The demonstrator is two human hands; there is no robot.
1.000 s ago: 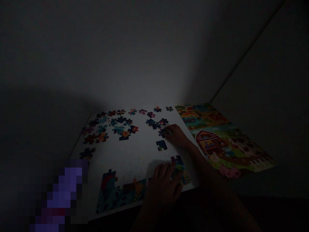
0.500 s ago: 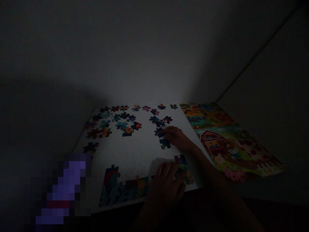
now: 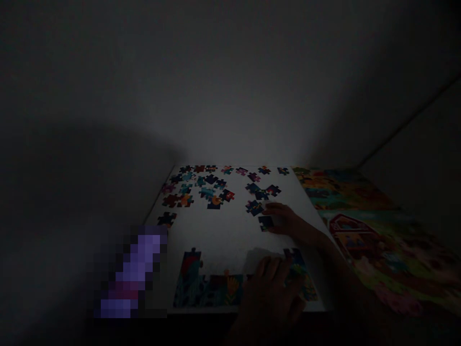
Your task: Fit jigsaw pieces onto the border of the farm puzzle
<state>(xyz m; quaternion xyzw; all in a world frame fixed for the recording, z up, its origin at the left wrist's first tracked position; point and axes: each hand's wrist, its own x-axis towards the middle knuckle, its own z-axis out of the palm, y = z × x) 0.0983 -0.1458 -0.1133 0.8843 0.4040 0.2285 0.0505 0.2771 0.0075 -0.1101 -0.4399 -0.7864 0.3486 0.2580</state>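
In dim light, a white board (image 3: 216,235) carries loose and joined jigsaw pieces. My left hand (image 3: 272,283) lies palm down with fingers stretched over the joined bottom strip of the puzzle (image 3: 216,288), covering part of it. My right hand (image 3: 290,222) is at the board's right side, index finger and thumb around the right part of a dark blue puzzle piece (image 3: 265,223). Just above it, another dark piece (image 3: 254,207) lies close to the index fingertip. Several dark pieces (image 3: 262,193) sit grouped farther up.
Many loose puzzle pieces (image 3: 187,187) are scattered over the board's upper left. A farm picture sheet (image 3: 360,240) with a red barn lies along the right. A pixelated purple shape (image 3: 139,269) covers the lower left. A pale wall (image 3: 230,96) rises behind the board.
The view has shifted, so everything appears farther right. My right hand has moved from the upper dark piece down to the lower one. My left hand stays on the strip.
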